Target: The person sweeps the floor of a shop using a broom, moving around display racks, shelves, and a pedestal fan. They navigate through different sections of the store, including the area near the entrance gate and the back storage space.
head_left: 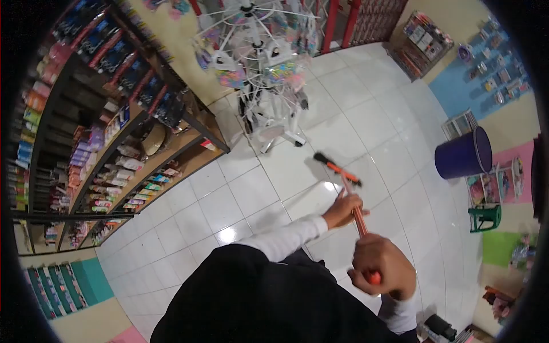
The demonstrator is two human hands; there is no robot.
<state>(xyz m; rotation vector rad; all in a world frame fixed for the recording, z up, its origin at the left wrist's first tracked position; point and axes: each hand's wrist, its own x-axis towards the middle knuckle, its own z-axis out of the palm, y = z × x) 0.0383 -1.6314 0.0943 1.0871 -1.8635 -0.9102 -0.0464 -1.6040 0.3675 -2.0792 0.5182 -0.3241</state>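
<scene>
An orange-handled broom (358,220) slants down and away from me to the white tiled floor. Its black and orange head (337,168) rests on the tiles, bristles dark. My left hand (343,210) is wrapped round the middle of the handle. Nearer to me, my right hand (382,264) grips the top end, with the handle's orange tip showing by the fingers. White sleeves cover both forearms.
Shelves (163,154) of bottles and packets line the left. A white wheeled display rack (269,114) stands ahead of the broom head. At the right are a dark blue bin (462,153), a green stool (485,218) and a small rack (420,43) farther back.
</scene>
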